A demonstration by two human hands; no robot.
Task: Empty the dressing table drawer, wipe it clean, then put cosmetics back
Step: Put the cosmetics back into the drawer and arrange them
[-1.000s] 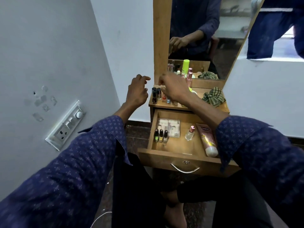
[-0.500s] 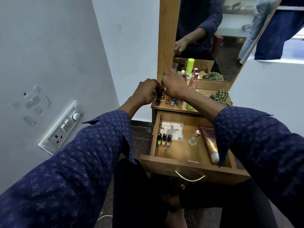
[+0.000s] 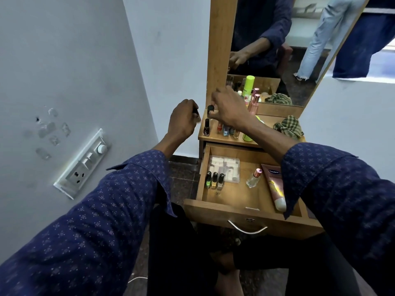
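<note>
Above the dressing table top (image 3: 215,138), both arms are reaching forward. The right hand (image 3: 229,110) is pinching a black-capped bottle (image 3: 210,108); the left hand (image 3: 181,120) is curling around another small bottle (image 3: 195,111). Below, the drawer (image 3: 235,208) is sitting open, holding cosmetics.

The sleeves (image 3: 342,189) are dark navy with a small pale repeating motif, and the cloth (image 3: 288,127) on the honey-brown wooden bench (image 3: 213,138) is checked in green and cream. In the drawer (image 3: 233,193), of the same light wood, three black-capped bottles (image 3: 214,180) show green, yellow and clear, beside a pink tube (image 3: 274,185) with a white cap and a clear bottle (image 3: 254,178) with a rose cap. On the bench stand a lime-green bottle (image 3: 248,136) and a dark maroon nail polish (image 3: 206,127) with a black cap, against a pale grey-blue wall (image 3: 64,60) bearing a white switchboard (image 3: 83,165).
</note>
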